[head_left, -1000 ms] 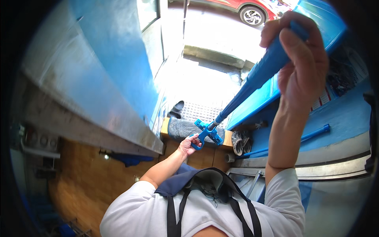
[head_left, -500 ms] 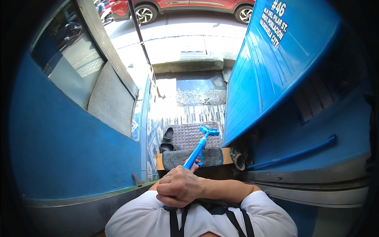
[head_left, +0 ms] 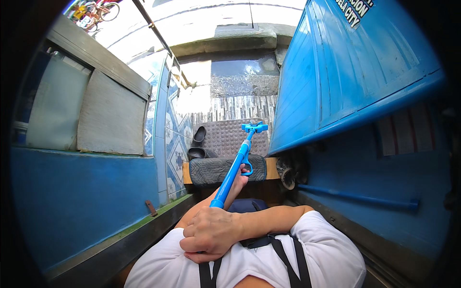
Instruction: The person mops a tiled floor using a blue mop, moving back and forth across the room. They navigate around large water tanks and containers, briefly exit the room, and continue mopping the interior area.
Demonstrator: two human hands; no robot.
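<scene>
A long blue tube tool (head_left: 231, 177) with a trigger-like loop and a crosswise blue head (head_left: 254, 127) points away from my chest. Its exact kind I cannot make out. My right hand (head_left: 211, 233) is closed over the tube's near end, close to my body, hiding that end. Farther out, my left hand (head_left: 241, 176) grips the tube from below by the loop, partly covered by it. The head shows above a bumpy grey mat (head_left: 225, 137).
A dark quilted cloth (head_left: 225, 170) covers a wooden step. Dark clogs (head_left: 197, 152) stand left of the mat. To the right are an open blue door (head_left: 326, 86), a blue pipe (head_left: 357, 197) and a worn shoe (head_left: 287, 176). A blue wall (head_left: 86, 201) rises at left.
My view has tilted down and shifted, so the red car is out of sight and a bicycle shows. My left hand and forearm now show more, farther out from the right hand.
</scene>
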